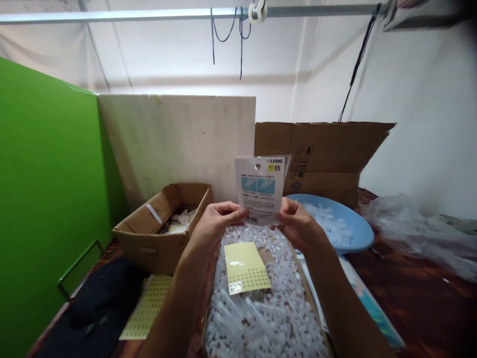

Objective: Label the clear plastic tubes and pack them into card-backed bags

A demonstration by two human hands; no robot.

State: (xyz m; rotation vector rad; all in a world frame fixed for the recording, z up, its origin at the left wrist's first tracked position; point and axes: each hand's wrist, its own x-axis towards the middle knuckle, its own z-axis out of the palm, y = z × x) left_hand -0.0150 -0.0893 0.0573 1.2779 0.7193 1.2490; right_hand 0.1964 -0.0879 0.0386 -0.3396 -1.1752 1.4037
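Note:
Both my hands hold up a small white packet [261, 190] with blue squares and printed text, upright in front of me. My left hand [215, 223] pinches its lower left edge with thumb and fingers closed. My right hand [298, 223] grips its lower right edge the same way. Below the packet lies a box of small white plastic pieces [261, 313], with a yellow sticker sheet [246, 267] resting on top.
An open cardboard box [164, 228] stands at the left, a blue basin [354, 226] of white pieces at the right, crumpled clear plastic [417, 228] beyond it. A second yellow sheet [147, 308] and black cloth [97, 308] lie at lower left. A green panel [44, 199] walls the left side.

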